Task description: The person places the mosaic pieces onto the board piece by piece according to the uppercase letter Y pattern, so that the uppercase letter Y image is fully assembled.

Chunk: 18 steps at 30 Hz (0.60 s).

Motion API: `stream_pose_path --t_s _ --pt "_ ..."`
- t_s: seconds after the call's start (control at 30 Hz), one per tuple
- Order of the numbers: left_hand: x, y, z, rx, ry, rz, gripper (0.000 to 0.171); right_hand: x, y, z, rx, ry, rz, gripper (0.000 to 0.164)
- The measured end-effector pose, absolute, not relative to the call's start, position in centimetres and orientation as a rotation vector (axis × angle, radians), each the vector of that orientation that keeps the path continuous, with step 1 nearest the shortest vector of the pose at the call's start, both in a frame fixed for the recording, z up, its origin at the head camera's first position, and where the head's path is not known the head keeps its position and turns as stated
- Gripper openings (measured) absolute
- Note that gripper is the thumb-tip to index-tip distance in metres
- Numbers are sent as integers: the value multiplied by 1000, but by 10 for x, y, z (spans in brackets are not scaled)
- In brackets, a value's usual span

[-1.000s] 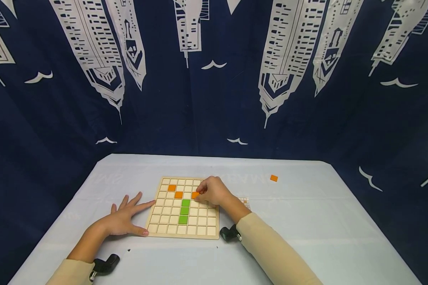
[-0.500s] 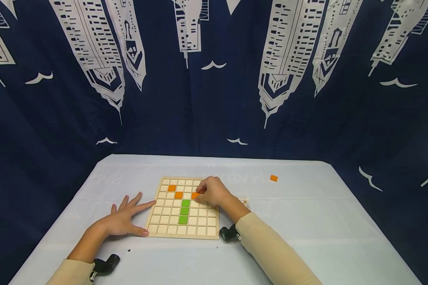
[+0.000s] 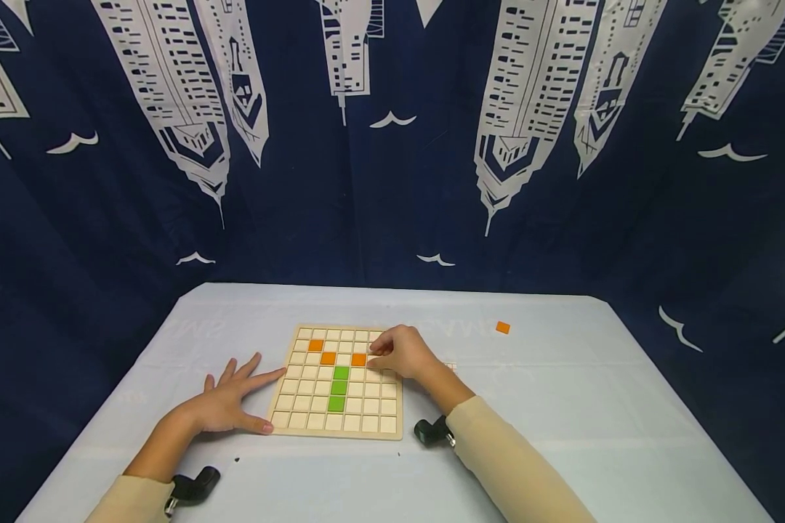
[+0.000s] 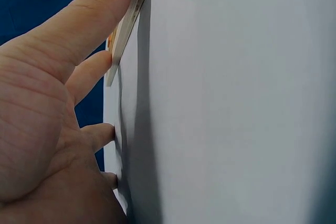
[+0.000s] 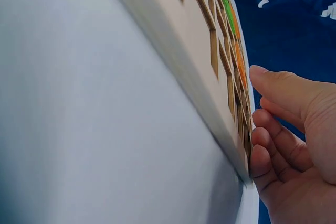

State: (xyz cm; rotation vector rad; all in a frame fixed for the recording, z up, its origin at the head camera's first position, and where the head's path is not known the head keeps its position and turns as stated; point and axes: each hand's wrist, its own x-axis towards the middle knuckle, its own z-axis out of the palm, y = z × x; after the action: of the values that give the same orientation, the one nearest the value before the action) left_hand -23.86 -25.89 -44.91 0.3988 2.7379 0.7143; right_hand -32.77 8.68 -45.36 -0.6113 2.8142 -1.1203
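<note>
In the head view, a pale wooden grid board (image 3: 336,435) lies on the table. A column of green tiles (image 3: 339,387) sits in its middle, with an orange tile (image 3: 315,345) and another orange tile (image 3: 328,358) up and to the left. My left hand (image 3: 225,405) has its fingers spread, thumb and index finger touching the board's left edge. Just left of my right hand's (image 3: 402,352) fingertips, a third orange tile (image 3: 358,359) lies in a square. The right wrist view shows the thumb (image 5: 278,85) apart from the bent fingers, with nothing between them.
A loose orange tile (image 3: 503,327) lies on the white table (image 3: 562,407) at the back right. Part of a small grid-printed card (image 3: 452,365) shows behind my right wrist. A dark blue patterned curtain (image 3: 366,203) hangs behind the table.
My right hand has let go of the orange tile and shifted slightly right, so the tile now shows fully in its square. My left hand stays in place.
</note>
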Motion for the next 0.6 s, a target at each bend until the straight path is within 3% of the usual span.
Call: stream_pose_path --t_s 0.6 --pt "-237 -258 -448 397 2740 721 105 -319 123 -453 -587 2881 -1388 26"
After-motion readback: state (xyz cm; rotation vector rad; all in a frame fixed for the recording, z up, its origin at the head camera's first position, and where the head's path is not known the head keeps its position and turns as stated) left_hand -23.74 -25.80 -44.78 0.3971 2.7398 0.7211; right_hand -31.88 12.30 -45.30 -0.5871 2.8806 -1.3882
